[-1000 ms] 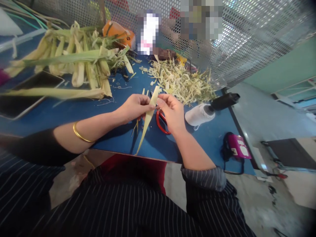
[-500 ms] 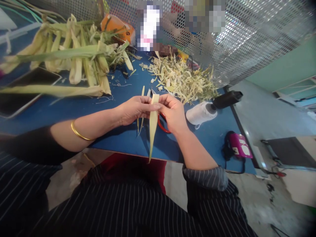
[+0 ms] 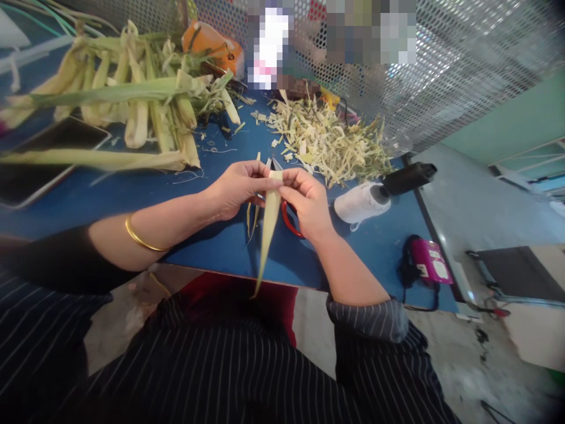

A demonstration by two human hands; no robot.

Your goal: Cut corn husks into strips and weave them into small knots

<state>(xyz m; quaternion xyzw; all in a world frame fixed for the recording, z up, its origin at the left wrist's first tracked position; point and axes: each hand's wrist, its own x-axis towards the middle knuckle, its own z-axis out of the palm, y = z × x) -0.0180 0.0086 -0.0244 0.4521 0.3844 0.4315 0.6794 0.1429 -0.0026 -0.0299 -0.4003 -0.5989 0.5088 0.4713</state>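
A pale green husk strip [image 3: 269,224] hangs between my hands, its wide end up and its thin tip down past the table's front edge. My left hand [image 3: 242,189] pinches the wide end from the left, thumb in front. From the right, my right hand [image 3: 308,202] grips the same end between thumb and fingers. Scissors with red handles [image 3: 289,220] lie on the blue table under my right hand, partly hidden by it. Thin husk strips [image 3: 249,219] are beneath my left hand.
Husks [image 3: 136,121] are piled at the back left, beside a dark tablet [image 3: 53,144]. Behind my hands lies a heap of shredded scraps [image 3: 326,138]. A white thread cone [image 3: 361,206] and a magenta device [image 3: 431,261] are on the right. Perforated metal [image 3: 463,53] borders the back.
The strip's lower tip has swung left, and its top end now sits lower and folded between my fingers. My left hand has risen slightly.
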